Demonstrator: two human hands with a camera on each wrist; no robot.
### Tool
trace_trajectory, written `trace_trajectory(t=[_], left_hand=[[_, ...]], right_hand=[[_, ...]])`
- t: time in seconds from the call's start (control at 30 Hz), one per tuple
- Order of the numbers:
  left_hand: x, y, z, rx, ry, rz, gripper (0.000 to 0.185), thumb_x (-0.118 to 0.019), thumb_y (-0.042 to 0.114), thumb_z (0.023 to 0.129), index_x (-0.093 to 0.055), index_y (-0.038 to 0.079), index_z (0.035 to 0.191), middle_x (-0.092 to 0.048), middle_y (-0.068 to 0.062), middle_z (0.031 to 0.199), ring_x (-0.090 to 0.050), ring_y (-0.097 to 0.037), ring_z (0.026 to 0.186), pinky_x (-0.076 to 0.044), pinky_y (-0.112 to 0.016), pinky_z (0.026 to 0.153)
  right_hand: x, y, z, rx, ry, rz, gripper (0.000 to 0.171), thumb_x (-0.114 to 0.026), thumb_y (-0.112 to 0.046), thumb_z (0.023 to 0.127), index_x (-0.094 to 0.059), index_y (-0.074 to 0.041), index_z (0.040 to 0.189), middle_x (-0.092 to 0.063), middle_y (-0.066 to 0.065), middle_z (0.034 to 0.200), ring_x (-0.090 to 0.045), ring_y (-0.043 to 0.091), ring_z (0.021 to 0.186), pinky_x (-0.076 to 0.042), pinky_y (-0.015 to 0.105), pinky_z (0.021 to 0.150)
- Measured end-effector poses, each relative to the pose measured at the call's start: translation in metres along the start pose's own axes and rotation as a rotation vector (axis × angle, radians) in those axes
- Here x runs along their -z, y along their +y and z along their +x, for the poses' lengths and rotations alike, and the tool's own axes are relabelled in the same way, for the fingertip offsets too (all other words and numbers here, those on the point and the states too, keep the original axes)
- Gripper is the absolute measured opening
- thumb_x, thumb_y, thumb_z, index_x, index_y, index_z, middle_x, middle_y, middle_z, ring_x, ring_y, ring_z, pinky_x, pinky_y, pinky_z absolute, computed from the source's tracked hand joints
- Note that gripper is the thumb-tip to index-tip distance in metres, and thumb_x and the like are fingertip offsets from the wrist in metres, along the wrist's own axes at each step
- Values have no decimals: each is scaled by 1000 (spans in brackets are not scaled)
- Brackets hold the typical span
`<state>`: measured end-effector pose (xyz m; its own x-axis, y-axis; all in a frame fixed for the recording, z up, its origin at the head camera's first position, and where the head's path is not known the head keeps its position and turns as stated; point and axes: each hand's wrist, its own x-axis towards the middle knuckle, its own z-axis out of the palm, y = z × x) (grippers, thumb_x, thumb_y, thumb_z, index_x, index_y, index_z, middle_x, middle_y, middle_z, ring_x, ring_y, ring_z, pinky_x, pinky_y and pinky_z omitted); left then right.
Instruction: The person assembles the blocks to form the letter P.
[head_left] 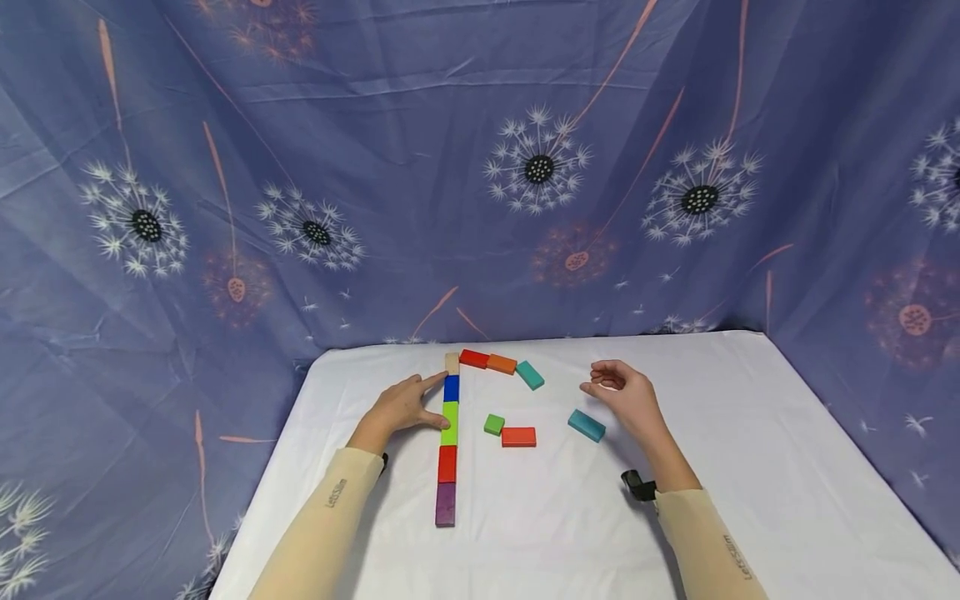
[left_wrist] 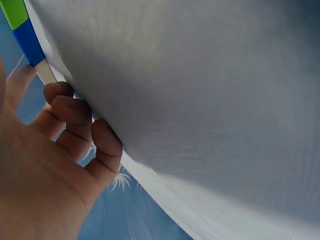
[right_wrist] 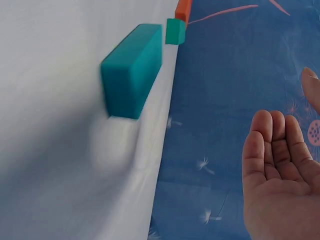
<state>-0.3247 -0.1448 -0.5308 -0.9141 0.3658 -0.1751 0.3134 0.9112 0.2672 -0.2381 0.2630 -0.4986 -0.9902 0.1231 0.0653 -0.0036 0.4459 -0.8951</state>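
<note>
A straight column of wooden blocks runs toward me: natural wood (head_left: 452, 363), blue (head_left: 451, 388), lime green (head_left: 451, 413), red (head_left: 447, 464) and purple (head_left: 446, 505). My left hand (head_left: 401, 407) is at its left side, index fingertip by the wood and blue blocks, thumb at the lime green one. From the column's far end, a red block (head_left: 474, 358), an orange block (head_left: 502, 364) and a slanted teal block (head_left: 530, 375) extend rightward. My right hand (head_left: 628, 395) hovers with loosely bent fingers, holding nothing, beyond a separate teal block (head_left: 586, 425). That block looks larger in the right wrist view.
A small green block (head_left: 493, 424) and a red block (head_left: 519, 437) lie corner to corner between the hands. White cloth (head_left: 555, 525) covers the table. Behind its far edge hangs a blue curtain (head_left: 420, 208) with dandelion prints.
</note>
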Motion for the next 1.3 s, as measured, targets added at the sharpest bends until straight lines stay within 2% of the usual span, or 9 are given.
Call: trace_trajectory(t=[0.07,0.2,0.3,0.37,0.5,0.83,1.07,1.3], left_hand=[[0,0,1,-4,0,6,111,-80,75,60,-34,39,155,-59,-14,128,-61,-29,108,-51,-52,95],[1,1,2,-14,1,-6,111,-81,73,60,-34,40,155,-60,-10,115,-58,-23,94,-52,-48,89],[0,-1,-1,-5,-7,-2,111,-81,73,60,-34,40,155,-59,-8,110,-56,-21,89,-52,-46,86],[0,-1,-1,-2,-5,3,110,-82,72,60,-35,40,154,-59,-8,110,-56,-21,88,-52,-46,86],[0,-2,-4,12,-11,11,110,-81,73,60,-36,39,154,-59,-9,113,-56,-22,91,-53,-48,89],[-1,2,0,3,-1,14,110,-81,73,60,-35,40,154,-59,-10,117,-58,-25,96,-52,-50,92],[-2,3,1,12,4,28,109,-81,73,61,-34,42,154,-59,-11,123,-59,-26,105,-50,-51,97],[0,2,-2,14,0,34,110,-81,73,60,-33,41,155,-60,-11,123,-60,-27,105,-50,-52,97]], right_hand=[[5,3,-5,-8,-2,-13,47,-78,-36,86,-62,-14,124,-66,12,120,-64,20,107,-53,26,90],[7,12,-13,-26,-30,-63,53,-78,-43,85,-63,-12,125,-66,14,120,-63,22,107,-52,35,92],[3,22,-19,-49,-65,-94,60,-78,-47,84,-63,-10,128,-67,13,120,-62,23,106,-51,38,91],[2,28,-22,-49,-85,-105,60,-78,-44,85,-62,-8,129,-67,13,121,-62,23,105,-51,38,90],[0,37,-26,-45,-98,-123,54,-78,-35,87,-62,-5,129,-68,14,121,-64,22,103,-53,35,88],[-1,51,-27,-88,-129,-223,55,-81,-36,83,-63,-6,124,-69,8,112,-62,19,97,-50,34,82],[-5,56,-29,-57,-119,-280,46,-81,-30,83,-64,-8,120,-68,6,108,-61,19,96,-49,35,83],[-10,58,-30,-30,-126,-303,37,-78,-23,85,-65,-9,117,-67,5,103,-60,19,93,-49,36,81]])
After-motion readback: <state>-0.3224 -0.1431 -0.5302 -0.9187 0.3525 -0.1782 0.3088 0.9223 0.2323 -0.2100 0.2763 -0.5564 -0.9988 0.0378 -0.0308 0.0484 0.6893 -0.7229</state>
